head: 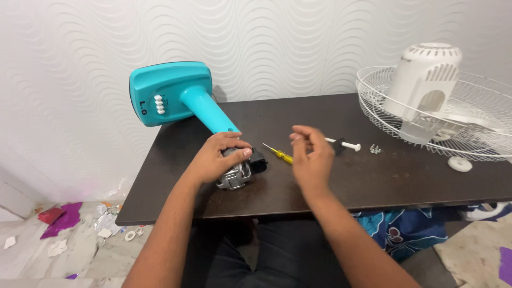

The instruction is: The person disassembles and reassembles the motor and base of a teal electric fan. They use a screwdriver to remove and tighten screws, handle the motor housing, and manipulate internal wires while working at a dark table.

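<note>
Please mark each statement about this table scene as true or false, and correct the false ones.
1. The left hand rests on the metal fan motor. True.
2. The right hand grips the yellow screwdriver. False: the screwdriver lies on the dark table between the hands, and the right hand is raised above the table with fingers pinched; what they pinch, if anything, is too small to tell.
3. The teal fan stand lies tipped on its side against the wall. True.
4. The white wire guard lies on the floor. False: it rests on the table's right end, with the white motor cover on it.
</note>
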